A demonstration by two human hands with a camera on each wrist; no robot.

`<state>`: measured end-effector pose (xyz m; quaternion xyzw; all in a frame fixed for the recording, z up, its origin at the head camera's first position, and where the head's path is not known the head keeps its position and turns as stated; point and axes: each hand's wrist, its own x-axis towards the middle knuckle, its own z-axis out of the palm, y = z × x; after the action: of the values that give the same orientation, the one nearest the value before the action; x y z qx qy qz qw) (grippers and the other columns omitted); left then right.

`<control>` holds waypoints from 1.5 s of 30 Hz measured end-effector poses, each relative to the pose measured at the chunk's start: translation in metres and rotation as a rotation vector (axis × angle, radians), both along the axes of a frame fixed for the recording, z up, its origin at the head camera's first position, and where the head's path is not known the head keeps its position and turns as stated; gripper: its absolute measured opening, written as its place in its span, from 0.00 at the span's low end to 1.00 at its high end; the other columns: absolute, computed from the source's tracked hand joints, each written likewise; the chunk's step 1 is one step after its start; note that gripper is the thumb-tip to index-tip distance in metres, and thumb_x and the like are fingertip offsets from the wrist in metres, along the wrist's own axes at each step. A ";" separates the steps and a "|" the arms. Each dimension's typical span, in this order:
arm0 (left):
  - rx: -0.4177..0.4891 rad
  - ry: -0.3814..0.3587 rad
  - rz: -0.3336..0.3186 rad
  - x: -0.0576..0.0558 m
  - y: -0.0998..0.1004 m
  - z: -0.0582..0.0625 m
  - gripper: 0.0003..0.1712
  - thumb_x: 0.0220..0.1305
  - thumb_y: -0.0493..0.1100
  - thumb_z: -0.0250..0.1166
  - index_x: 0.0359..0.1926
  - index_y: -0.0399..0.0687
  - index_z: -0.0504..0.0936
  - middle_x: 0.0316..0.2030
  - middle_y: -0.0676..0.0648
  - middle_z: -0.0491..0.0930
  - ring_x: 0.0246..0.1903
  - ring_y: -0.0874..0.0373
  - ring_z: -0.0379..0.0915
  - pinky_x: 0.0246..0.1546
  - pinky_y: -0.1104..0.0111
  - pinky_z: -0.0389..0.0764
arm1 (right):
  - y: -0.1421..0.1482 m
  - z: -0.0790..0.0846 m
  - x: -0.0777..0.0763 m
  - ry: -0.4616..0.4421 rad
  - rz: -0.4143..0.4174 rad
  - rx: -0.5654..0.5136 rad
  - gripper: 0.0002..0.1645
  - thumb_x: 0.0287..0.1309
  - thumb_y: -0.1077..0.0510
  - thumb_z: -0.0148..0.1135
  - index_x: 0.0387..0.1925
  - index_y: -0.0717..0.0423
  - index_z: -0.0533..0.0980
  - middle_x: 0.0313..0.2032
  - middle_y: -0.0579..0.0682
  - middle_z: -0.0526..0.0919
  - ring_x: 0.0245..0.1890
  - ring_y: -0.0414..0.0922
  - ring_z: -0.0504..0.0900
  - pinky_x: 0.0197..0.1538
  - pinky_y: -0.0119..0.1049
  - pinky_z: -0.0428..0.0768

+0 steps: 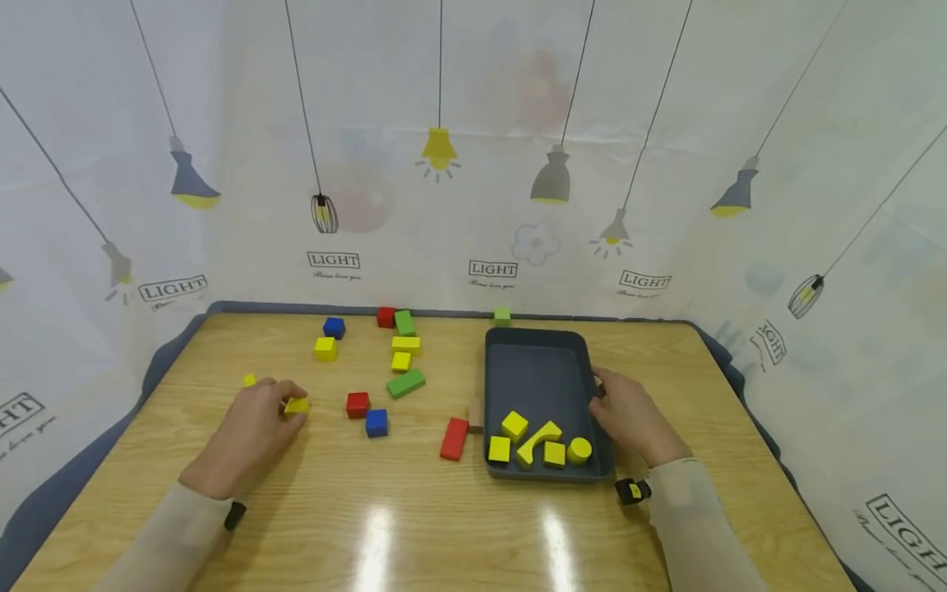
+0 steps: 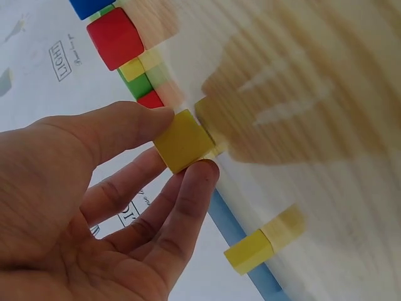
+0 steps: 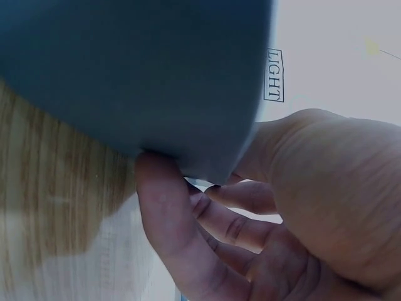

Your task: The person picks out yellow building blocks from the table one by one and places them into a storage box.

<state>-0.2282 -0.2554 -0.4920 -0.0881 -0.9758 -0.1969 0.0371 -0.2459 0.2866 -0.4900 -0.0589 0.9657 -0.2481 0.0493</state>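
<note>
Thumb and fingertips of the left hand pinch a flat yellow block, the thumb on one side of it and a fingertip on another; whether it touches the table beneath those fingers, I cannot tell. Just beyond the knuckles of this hand lies a small yellow piece. Right of the pinching fingertips, a red cube and a blue cube sit side by side. Farther out from the same fingertips stands a yellow cube, with a dark blue cube behind it. Past these to the right are a green bar and, beyond it, a cluster of yellow, green and red blocks.

Fingers of the right hand grip the near-right side of a dark tray, the thumb at its rim and a fingertip pressed to its outer wall. Left of that thumb, inside the tray's near end, sit three yellow cubes, a yellow arch and a yellow cylinder. Across the tray from the right fingers, a wooden block is just beside its left wall, near a red slab. Well beyond these fingers, past the tray's far end, stands a light green block.
</note>
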 end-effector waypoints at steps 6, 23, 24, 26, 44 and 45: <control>0.009 0.039 -0.002 -0.002 0.004 0.002 0.17 0.60 0.38 0.72 0.50 0.38 0.83 0.42 0.37 0.78 0.35 0.50 0.74 0.37 0.56 0.83 | 0.000 0.000 0.002 0.005 -0.008 -0.001 0.36 0.69 0.62 0.57 0.74 0.64 0.58 0.56 0.63 0.77 0.43 0.50 0.80 0.41 0.42 0.82; 0.063 0.200 -0.079 0.001 0.039 0.028 0.17 0.59 0.38 0.73 0.50 0.40 0.83 0.40 0.40 0.76 0.33 0.50 0.77 0.32 0.60 0.84 | 0.000 0.000 0.001 -0.006 -0.012 -0.008 0.36 0.69 0.62 0.56 0.74 0.64 0.57 0.58 0.64 0.76 0.45 0.51 0.80 0.42 0.43 0.82; 0.068 0.201 -0.084 0.001 0.042 0.029 0.18 0.60 0.38 0.73 0.50 0.40 0.83 0.40 0.40 0.75 0.34 0.50 0.78 0.32 0.60 0.84 | 0.000 0.000 0.001 -0.005 -0.012 -0.008 0.36 0.69 0.62 0.56 0.74 0.64 0.57 0.58 0.64 0.76 0.45 0.51 0.80 0.42 0.43 0.82; 0.075 0.191 -0.082 0.001 0.048 0.031 0.18 0.60 0.38 0.73 0.51 0.41 0.83 0.42 0.40 0.75 0.35 0.49 0.78 0.33 0.60 0.84 | 0.000 0.000 0.001 -0.003 -0.011 -0.007 0.36 0.69 0.62 0.56 0.74 0.64 0.57 0.58 0.64 0.76 0.45 0.51 0.80 0.42 0.42 0.82; 0.160 0.221 -0.181 -0.004 0.115 0.037 0.18 0.60 0.40 0.73 0.51 0.46 0.83 0.42 0.44 0.74 0.34 0.53 0.76 0.31 0.67 0.82 | 0.002 -0.001 0.000 -0.003 -0.006 -0.003 0.36 0.69 0.62 0.57 0.74 0.64 0.58 0.56 0.63 0.78 0.43 0.49 0.80 0.42 0.42 0.82; 0.165 0.225 -0.187 -0.004 0.119 0.037 0.18 0.60 0.40 0.73 0.51 0.46 0.83 0.42 0.44 0.74 0.34 0.53 0.76 0.31 0.67 0.82 | 0.002 -0.001 0.000 0.000 -0.005 -0.004 0.36 0.69 0.63 0.57 0.74 0.65 0.58 0.56 0.63 0.78 0.43 0.50 0.80 0.42 0.42 0.82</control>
<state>-0.2321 -0.1367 -0.4549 -0.1966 -0.9335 -0.2680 0.1346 -0.2462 0.2883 -0.4911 -0.0568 0.9653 -0.2502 0.0485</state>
